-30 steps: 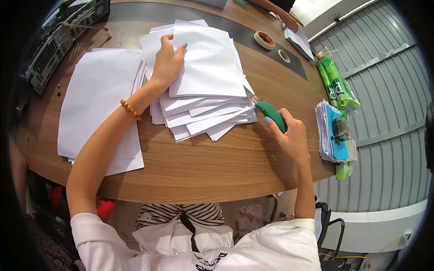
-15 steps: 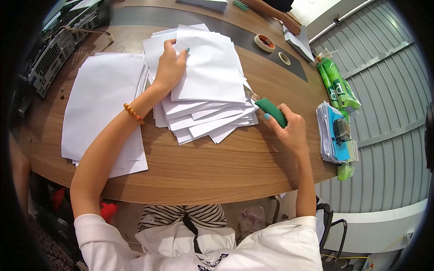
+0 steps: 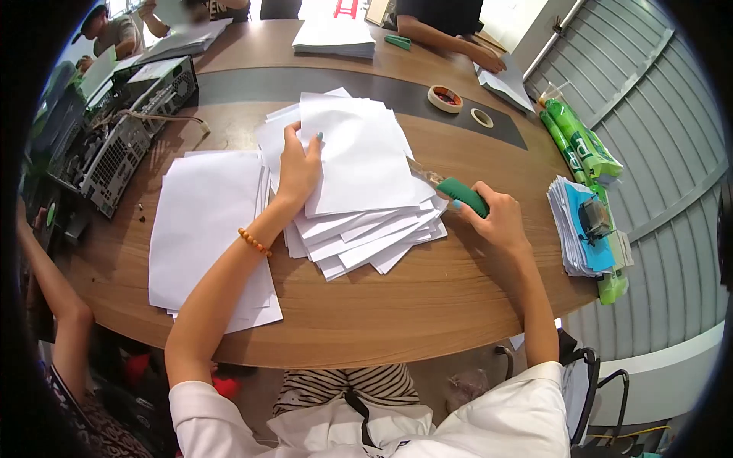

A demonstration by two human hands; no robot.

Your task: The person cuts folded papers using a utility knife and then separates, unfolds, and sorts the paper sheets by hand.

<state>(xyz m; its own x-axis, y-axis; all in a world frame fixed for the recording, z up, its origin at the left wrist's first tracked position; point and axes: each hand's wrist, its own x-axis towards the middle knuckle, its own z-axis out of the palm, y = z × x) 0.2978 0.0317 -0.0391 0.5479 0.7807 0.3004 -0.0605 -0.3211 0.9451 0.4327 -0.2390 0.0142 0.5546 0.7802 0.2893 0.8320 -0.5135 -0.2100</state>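
While the green-handled tool [image 3: 464, 197] was grasped in the right hand [image 3: 500, 217], its narrow front end was directed away from the grip, toward the right edge of the paper pile [image 3: 363, 156]. The white sheets, positioned left of that grip, were unevenly stacked, with the lower corners fanned out. The left hand [image 3: 300, 168] was placed at the pile's left edge, thumb over the top sheet; whether sheets were pinched could not be determined. Left of this hand, a second stack [image 3: 202, 229] was partly covered by the left forearm [image 3: 229, 286]. Beyond the right-hand grip, two tape rolls [image 3: 445, 99] were laid on the table [image 3: 366, 320]. To its right, a paper bundle [image 3: 580, 229] was seen near green packages [image 3: 584, 145].
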